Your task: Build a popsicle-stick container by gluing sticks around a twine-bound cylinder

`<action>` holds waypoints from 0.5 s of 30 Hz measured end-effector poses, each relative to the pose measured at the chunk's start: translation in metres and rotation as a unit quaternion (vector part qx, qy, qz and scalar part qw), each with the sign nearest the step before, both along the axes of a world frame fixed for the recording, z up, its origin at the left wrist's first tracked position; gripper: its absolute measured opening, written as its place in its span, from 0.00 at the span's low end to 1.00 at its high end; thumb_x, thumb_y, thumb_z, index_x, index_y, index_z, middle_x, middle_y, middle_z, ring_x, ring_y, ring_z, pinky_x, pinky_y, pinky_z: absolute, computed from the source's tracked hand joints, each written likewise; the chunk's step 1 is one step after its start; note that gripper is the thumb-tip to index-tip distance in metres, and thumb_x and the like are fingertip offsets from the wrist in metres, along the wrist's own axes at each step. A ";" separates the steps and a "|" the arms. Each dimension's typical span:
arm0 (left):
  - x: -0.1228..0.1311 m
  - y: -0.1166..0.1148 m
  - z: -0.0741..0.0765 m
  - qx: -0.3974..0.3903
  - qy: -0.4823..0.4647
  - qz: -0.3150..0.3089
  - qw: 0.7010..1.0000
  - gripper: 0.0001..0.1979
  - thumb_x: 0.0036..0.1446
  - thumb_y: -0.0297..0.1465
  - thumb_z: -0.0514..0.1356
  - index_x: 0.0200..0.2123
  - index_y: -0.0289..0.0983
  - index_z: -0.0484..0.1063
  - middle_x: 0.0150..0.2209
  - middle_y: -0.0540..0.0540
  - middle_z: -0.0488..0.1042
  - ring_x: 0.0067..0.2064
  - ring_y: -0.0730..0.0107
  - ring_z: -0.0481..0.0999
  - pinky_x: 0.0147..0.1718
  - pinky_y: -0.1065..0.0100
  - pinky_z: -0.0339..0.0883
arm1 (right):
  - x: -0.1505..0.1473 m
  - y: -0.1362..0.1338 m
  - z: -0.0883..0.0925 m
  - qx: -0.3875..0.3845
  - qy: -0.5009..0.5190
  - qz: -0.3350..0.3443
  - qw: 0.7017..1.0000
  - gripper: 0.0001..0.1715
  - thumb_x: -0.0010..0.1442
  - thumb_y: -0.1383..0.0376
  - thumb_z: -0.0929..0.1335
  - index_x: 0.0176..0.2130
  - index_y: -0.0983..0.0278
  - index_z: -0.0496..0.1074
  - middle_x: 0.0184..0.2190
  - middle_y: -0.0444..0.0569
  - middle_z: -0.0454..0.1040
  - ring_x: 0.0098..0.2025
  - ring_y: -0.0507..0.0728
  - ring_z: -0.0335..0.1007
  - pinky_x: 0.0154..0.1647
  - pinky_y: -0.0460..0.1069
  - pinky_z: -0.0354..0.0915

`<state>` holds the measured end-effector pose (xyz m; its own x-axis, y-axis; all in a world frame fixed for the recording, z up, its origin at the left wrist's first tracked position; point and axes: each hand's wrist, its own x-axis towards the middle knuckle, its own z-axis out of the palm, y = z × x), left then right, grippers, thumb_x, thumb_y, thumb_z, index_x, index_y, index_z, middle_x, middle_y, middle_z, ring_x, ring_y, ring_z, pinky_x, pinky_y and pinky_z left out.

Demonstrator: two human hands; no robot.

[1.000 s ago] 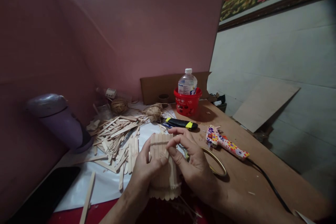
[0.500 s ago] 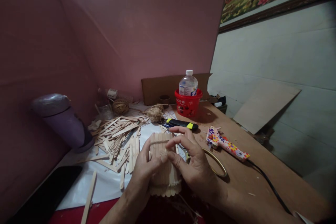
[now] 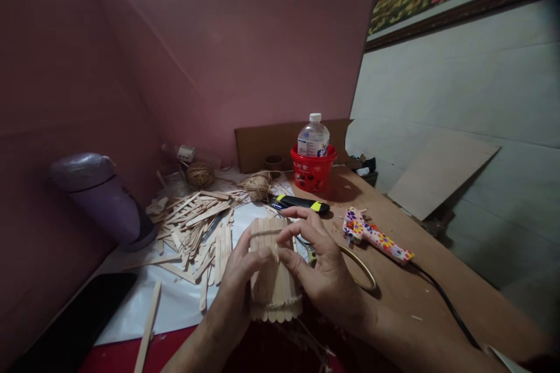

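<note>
Both hands hold a small cylinder of popsicle sticks (image 3: pixel 273 280) just above the table's near edge. My left hand (image 3: pixel 238 285) wraps its left side, thumb pressed on the front. My right hand (image 3: pixel 317 262) grips the right side, its thumb and fingers pinching at a strand of twine (image 3: pixel 266 233) bound around the top of the cylinder. A second twine band circles the bottom. Loose twine trails down below the cylinder.
A pile of loose popsicle sticks (image 3: pixel 196 227) lies left on white paper. Behind are two twine balls (image 3: pixel 258 186), a utility knife (image 3: pixel 300 204), a red bucket (image 3: pixel 312 172) holding a water bottle, a floral glue gun (image 3: pixel 376 239) with cord, a gold ring (image 3: pixel 361 268), a purple container (image 3: pixel 98 198), a phone (image 3: pixel 74 326).
The hands and cylinder shifted slightly; the right fingers lifted a little at the top twine. Otherwise the scene is the same.
</note>
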<state>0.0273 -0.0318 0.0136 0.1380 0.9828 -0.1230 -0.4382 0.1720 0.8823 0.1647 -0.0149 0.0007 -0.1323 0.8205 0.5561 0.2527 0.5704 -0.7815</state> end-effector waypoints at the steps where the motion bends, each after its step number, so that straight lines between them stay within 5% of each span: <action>1: 0.000 0.000 0.000 0.000 0.002 0.000 1.000 0.22 0.52 0.33 0.61 0.51 0.39 0.68 0.42 0.41 0.78 0.38 0.58 0.79 0.31 0.67 0.71 | 0.000 0.000 0.001 -0.004 0.004 0.004 1.000 0.03 0.59 0.67 0.68 0.34 0.60 0.69 0.52 0.50 0.63 0.58 0.61 0.58 0.59 0.60 0.54; 8: -0.003 0.007 0.001 0.010 0.009 0.038 0.999 0.23 0.49 0.33 0.63 0.51 0.39 0.69 0.35 0.45 0.78 0.30 0.65 0.78 0.26 0.70 0.72 | 0.012 0.018 0.011 -0.097 0.060 0.110 0.987 0.08 0.57 0.63 0.68 0.28 0.62 0.66 0.53 0.53 0.67 0.53 0.61 0.65 0.51 0.57 0.61; 11: -0.010 0.011 0.003 0.006 0.002 0.067 0.998 0.23 0.51 0.33 0.61 0.52 0.39 0.68 0.32 0.47 0.78 0.28 0.65 0.78 0.25 0.69 0.72 | 0.020 0.028 0.013 -0.114 0.037 0.045 0.992 0.06 0.55 0.64 0.67 0.27 0.62 0.67 0.44 0.52 0.73 0.41 0.58 0.70 0.38 0.52 0.65; 15: -0.023 0.016 0.006 -0.026 -0.025 0.103 0.994 0.22 0.48 0.33 0.62 0.48 0.35 0.70 0.25 0.49 0.76 0.25 0.65 0.77 0.22 0.69 0.72 | 0.027 0.032 0.010 -0.132 -0.131 -0.035 0.982 0.05 0.51 0.72 0.67 0.26 0.62 0.70 0.25 0.45 0.73 0.28 0.54 0.69 0.29 0.48 0.63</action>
<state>0.0047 -0.0163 0.0191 -0.0592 0.9833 -0.1723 -0.5116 0.1183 0.8510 0.1919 0.0171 0.0108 -0.1805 0.9437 0.2771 0.4959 0.3307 -0.8030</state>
